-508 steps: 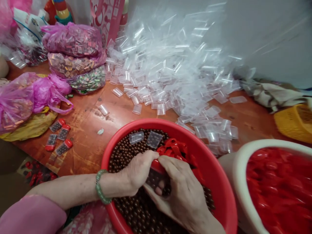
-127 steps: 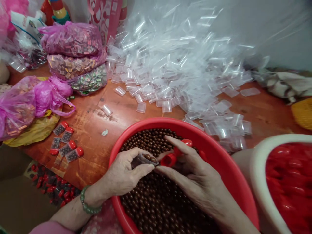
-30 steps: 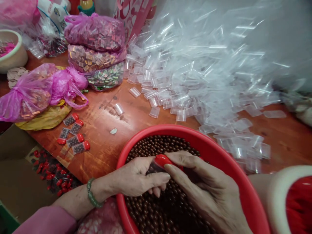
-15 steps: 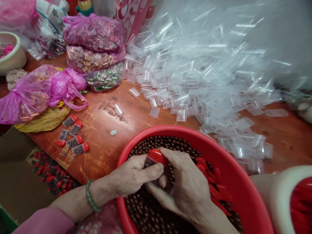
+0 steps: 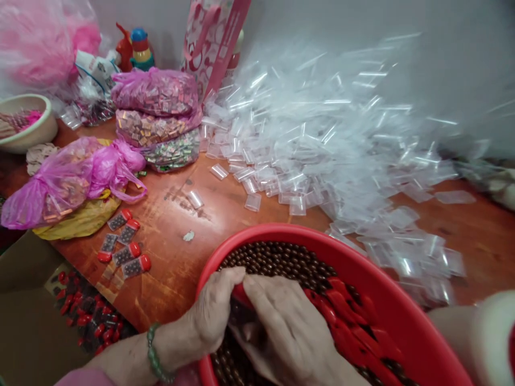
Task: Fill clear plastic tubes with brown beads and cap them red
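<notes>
Over the large red basin (image 5: 281, 230), my left hand (image 5: 215, 308) and my right hand (image 5: 287, 321) are closed around a small clear plastic case with a red cap (image 5: 240, 294). Most of the case is hidden by the fingers; a strip of red and a dark part show between the hands. My left thumb and right fingertips meet at its capped end. Shiny brown beads (image 5: 277, 260) fill the basin around and beneath my hands. Red plastic caps (image 5: 350, 305) lie on the beads to the right of my right hand.
Several filled cases with red caps (image 5: 131, 254) lie on the wooden table (image 5: 173, 279). Below its left edge is a cardboard box (image 5: 24, 300) with more. Pink bags (image 5: 156, 96) stand behind. Clear sleeves (image 5: 298, 187) are heaped at the back. A pale container (image 5: 493, 332) is at right.
The view has tilted up a little. My hands have moved lower and closed more tightly over the case, so its red cap is now mostly covered.
</notes>
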`<act>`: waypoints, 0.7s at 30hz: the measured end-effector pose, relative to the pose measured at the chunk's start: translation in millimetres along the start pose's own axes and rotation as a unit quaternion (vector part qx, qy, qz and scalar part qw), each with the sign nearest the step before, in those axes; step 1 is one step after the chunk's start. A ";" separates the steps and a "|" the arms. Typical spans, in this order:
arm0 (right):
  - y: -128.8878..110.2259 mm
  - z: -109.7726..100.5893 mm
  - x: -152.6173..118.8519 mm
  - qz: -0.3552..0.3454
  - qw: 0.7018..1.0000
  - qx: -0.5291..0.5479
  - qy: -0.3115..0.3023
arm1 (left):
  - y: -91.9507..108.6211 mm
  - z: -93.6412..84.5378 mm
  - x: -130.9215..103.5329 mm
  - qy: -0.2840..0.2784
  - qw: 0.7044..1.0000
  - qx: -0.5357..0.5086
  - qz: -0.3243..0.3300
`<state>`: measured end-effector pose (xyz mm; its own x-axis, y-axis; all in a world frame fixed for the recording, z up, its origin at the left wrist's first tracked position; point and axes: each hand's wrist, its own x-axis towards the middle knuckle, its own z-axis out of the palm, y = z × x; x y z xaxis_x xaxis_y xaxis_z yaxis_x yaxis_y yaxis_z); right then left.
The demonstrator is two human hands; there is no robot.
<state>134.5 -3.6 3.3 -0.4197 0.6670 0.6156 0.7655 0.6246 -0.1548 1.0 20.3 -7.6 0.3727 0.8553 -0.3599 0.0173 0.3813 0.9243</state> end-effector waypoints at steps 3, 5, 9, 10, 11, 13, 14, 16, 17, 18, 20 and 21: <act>-6.3 -2.0 0.0 -0.036 0.999 -0.025 0.020 | -12.1 -11.8 -11.6 0.024 0.984 0.128 0.119; -9.8 -6.5 2.0 -0.060 0.998 -0.007 0.010 | -9.5 -23.3 -20.0 -0.014 0.962 0.193 0.195; -6.3 -10.5 2.8 -0.047 0.996 0.044 -0.056 | 23.2 -59.7 -33.9 -0.052 0.942 0.280 0.179; -1.7 -9.3 0.6 -0.030 0.997 0.030 -0.065 | 32.2 -71.6 -35.6 -0.030 0.928 0.339 0.154; 4.4 -7.5 -2.6 -0.013 0.997 0.008 -0.071 | 39.5 -83.9 -36.1 0.005 0.897 0.424 0.127; 20.1 -4.5 -11.1 0.009 0.995 -0.031 -0.094 | 48.1 -106.8 -31.4 0.062 0.805 0.586 0.073; 28.9 -4.6 -15.7 0.018 0.993 -0.042 -0.107 | 49.7 -115.8 -25.2 0.070 0.763 0.640 0.055; 45.6 -9.5 -24.1 0.045 0.990 -0.058 -0.123 | 50.1 -125.8 -3.7 0.080 0.717 0.691 0.045; 52.9 -14.6 -27.7 0.061 0.988 -0.064 -0.127 | 49.9 -126.4 11.8 0.093 0.711 0.695 0.046; 59.1 -21.1 -30.7 0.081 0.985 -0.071 -0.132 | 49.8 -124.0 29.9 0.119 0.712 0.690 0.048; 68.0 -37.0 -35.5 0.126 0.977 -0.079 -0.152 | 49.8 -112.4 71.1 0.174 0.718 0.673 0.033; 71.1 -45.3 -37.5 0.155 0.970 -0.083 -0.170 | 49.4 -104.6 92.1 0.191 0.716 0.671 0.024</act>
<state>226.7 -2.7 4.2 -0.2717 0.9251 0.2653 0.9367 0.3175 -0.1477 -60.9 154.7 -8.4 0.1259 0.9875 -0.0949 0.9845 -0.1125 0.1349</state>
